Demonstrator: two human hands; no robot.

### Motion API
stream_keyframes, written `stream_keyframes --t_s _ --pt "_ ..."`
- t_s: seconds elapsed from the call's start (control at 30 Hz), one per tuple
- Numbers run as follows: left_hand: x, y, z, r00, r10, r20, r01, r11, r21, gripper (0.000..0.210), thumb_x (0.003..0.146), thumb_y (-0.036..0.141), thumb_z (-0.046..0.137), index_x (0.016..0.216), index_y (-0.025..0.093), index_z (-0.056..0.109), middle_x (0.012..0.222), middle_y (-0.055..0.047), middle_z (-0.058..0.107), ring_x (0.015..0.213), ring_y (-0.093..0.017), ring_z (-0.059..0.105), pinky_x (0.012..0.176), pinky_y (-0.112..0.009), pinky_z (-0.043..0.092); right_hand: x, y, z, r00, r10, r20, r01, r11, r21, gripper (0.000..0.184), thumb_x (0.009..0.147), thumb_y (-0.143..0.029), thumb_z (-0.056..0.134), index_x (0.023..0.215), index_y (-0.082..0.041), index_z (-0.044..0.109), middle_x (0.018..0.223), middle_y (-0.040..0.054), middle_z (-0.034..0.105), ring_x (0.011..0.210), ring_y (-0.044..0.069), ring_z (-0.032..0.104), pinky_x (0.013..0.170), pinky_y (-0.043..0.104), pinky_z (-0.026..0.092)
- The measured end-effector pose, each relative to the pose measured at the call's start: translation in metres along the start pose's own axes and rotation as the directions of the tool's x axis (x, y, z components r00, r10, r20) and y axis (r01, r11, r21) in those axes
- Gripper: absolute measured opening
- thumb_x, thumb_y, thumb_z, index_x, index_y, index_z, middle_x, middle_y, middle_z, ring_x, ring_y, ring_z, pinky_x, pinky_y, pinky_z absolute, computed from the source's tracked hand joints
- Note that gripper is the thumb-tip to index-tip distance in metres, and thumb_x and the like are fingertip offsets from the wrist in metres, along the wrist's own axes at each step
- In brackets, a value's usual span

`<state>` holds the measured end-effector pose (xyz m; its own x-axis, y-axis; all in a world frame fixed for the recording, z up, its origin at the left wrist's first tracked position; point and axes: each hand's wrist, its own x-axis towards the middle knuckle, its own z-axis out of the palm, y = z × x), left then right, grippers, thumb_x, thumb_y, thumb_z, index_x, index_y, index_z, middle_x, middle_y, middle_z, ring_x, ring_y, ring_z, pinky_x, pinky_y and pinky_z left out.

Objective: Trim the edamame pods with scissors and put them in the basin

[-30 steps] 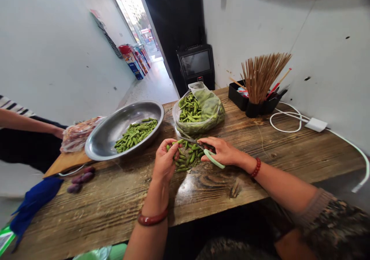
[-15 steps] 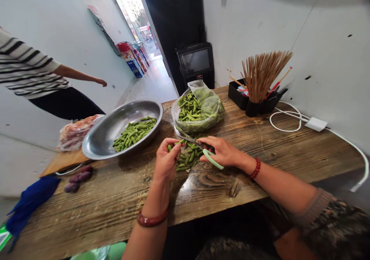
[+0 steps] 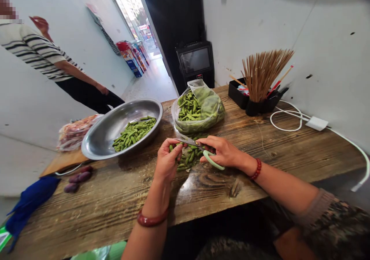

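My left hand [image 3: 168, 157] pinches a green soybean pod [image 3: 171, 147] between thumb and fingers. In my right hand [image 3: 218, 152] is a pair of scissors [image 3: 213, 160] with pale green handles, its blades parted and pointing at the pod. Below both hands a small heap of pods [image 3: 190, 157] lies on the wooden table. Just beyond them stands a clear plastic bag [image 3: 212, 113] full of pods. A wide steel basin [image 3: 100, 136], left of my left hand, holds a pile of pods [image 3: 134, 132].
Skewers [image 3: 264, 76] stand in a black holder [image 3: 254, 108] at the back right, near a white cable [image 3: 285, 129]. At left are a bag of reddish food [image 3: 75, 132], dark purple tubers [image 3: 78, 178] and a blue cloth [image 3: 33, 204]. A person in stripes [image 3: 54, 61] is beyond the basin.
The scissor blades have opened wider near the pod in my left hand. Both hands stay nearly in place. The person in stripes has shifted right, and a raised hand now shows.
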<state>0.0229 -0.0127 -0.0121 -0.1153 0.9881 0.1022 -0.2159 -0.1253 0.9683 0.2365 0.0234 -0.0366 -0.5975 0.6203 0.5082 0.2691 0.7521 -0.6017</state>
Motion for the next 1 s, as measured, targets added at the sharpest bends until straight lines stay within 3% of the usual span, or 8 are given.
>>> stream_keyframes --t_s 0.3,0.6,0.67,0.73,0.8,0.87,0.93,1.0 --pt "0.001 0.0 -0.002 0.999 -0.053 -0.013 0.052 0.997 -0.051 0.02 0.07 0.02 0.074 0.084 0.017 0.059 0.069 0.001 0.063 0.045 -0.003 0.041 0.042 -0.014 0.028 0.002 0.002 0.002 0.999 -0.008 -0.043 0.009 1.0 0.027 0.051 0.08 -0.04 0.071 0.122 -0.015 0.06 0.085 0.005 0.064 0.069 0.014 0.056 0.066 0.026 0.048" --pt "0.008 0.013 -0.017 0.99 -0.093 -0.109 0.068 0.975 -0.214 0.024 0.067 0.026 0.073 0.08 0.018 0.055 0.068 0.004 0.055 0.042 -0.002 0.033 0.039 -0.015 0.022 0.003 0.01 0.0 0.992 0.08 -0.095 -0.076 0.996 0.053 0.051 0.077 -0.042 0.072 0.121 -0.018 0.062 0.103 0.0098 0.069 0.088 0.02 0.064 0.082 0.032 0.052" --pt "0.009 0.015 -0.021 0.985 -0.071 -0.157 0.048 0.988 -0.146 0.022 0.067 0.028 0.072 0.079 0.018 0.055 0.066 0.004 0.053 0.043 -0.003 0.032 0.039 -0.016 0.021 0.002 0.009 0.0 0.992 0.072 -0.099 -0.067 0.997 0.049 0.051 0.078 -0.042 0.071 0.122 -0.017 0.062 0.102 0.0099 0.068 0.087 0.02 0.064 0.081 0.032 0.052" --pt "0.008 0.016 -0.022 0.977 0.021 -0.212 -0.01 0.999 0.052 0.019 0.067 0.026 0.073 0.077 0.018 0.059 0.063 0.004 0.05 0.045 -0.005 0.034 0.041 -0.017 0.023 0.002 0.007 -0.001 0.994 0.061 -0.096 -0.057 0.997 0.042 0.052 0.078 -0.043 0.07 0.122 -0.016 0.061 0.096 0.0087 0.068 0.081 0.018 0.063 0.077 0.031 0.052" --pt "0.007 0.016 -0.022 0.963 0.162 -0.216 -0.085 0.941 0.327 0.014 0.065 0.021 0.074 0.073 0.017 0.063 0.062 0.003 0.051 0.051 -0.007 0.039 0.045 -0.018 0.028 0.001 0.005 -0.001 0.995 0.054 -0.088 -0.051 0.998 0.034 0.052 0.079 -0.043 0.07 0.122 -0.016 0.061 0.089 0.0064 0.066 0.075 0.016 0.06 0.072 0.029 0.051" --pt "0.005 0.017 -0.02 0.961 0.226 -0.161 -0.116 0.854 0.508 0.011 0.063 0.017 0.074 0.069 0.017 0.066 0.064 0.002 0.054 0.056 -0.009 0.043 0.049 -0.019 0.031 0.001 0.004 -0.002 0.995 0.056 -0.088 -0.054 0.998 0.028 0.05 0.08 -0.043 0.068 0.122 -0.017 0.06 0.087 0.0052 0.065 0.073 0.016 0.059 0.071 0.028 0.05" --pt "0.003 0.017 -0.017 0.972 0.188 -0.139 -0.09 0.849 0.52 0.01 0.064 0.018 0.074 0.07 0.017 0.066 0.063 0.002 0.054 0.054 -0.009 0.042 0.048 -0.019 0.03 0.002 0.003 -0.004 0.994 0.064 -0.093 -0.062 0.998 0.023 0.05 0.081 -0.043 0.068 0.122 -0.017 0.06 0.088 0.0054 0.065 0.074 0.016 0.059 0.07 0.028 0.05" --pt "0.002 0.018 -0.016 0.979 0.127 -0.159 -0.053 0.915 0.401 0.013 0.067 0.021 0.073 0.076 0.017 0.065 0.061 0.004 0.052 0.049 -0.007 0.038 0.045 -0.019 0.027 0.002 0.004 -0.005 0.992 0.07 -0.102 -0.068 0.997 0.019 0.052 0.08 -0.044 0.069 0.123 -0.017 0.06 0.089 0.0059 0.065 0.075 0.016 0.06 0.071 0.028 0.05"
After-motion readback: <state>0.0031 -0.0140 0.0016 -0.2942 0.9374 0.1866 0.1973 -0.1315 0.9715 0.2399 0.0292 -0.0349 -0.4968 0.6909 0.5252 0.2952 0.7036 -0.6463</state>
